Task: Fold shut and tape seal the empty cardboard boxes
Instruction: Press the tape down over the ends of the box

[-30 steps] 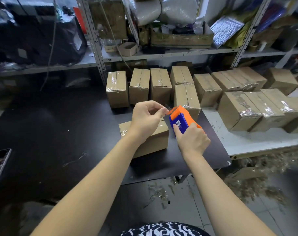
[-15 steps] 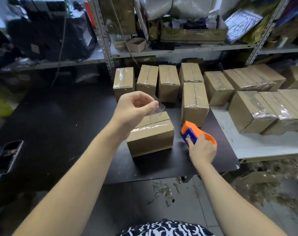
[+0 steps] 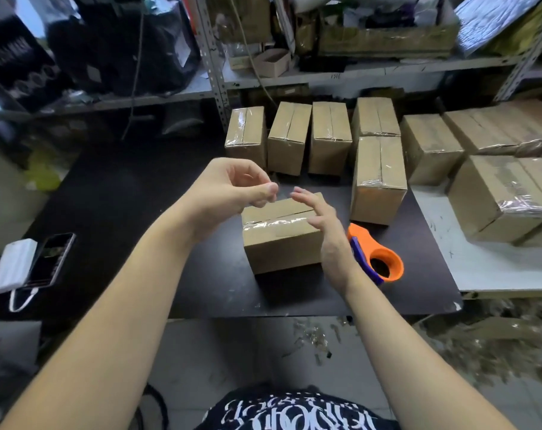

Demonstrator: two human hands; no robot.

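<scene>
The right hand [image 3: 325, 234] is nearest, just over the 3 o'clock end of the small brown cardboard box [image 3: 279, 246]. Its fingers are spread and loose, and it holds nothing. The left hand [image 3: 229, 187] is above the box's 10 o'clock corner. Its fingers are curled, with the thumb at the fingertips. It cannot be seen whether a bit of tape is stuck there.

The box sits in the middle of the black table [image 3: 124, 197], flaps shut, with a shiny strip of clear tape [image 3: 276, 223] along its top. It is empty, so it is likely light and will slide if pushed. Its walls may squash, so it is best held by the two short ends.

The orange and blue tape dispenser [image 3: 384, 259] lies at 3 o'clock of the box. At 12 o'clock stands a row of taped brown boxes [image 3: 330, 135].
</scene>
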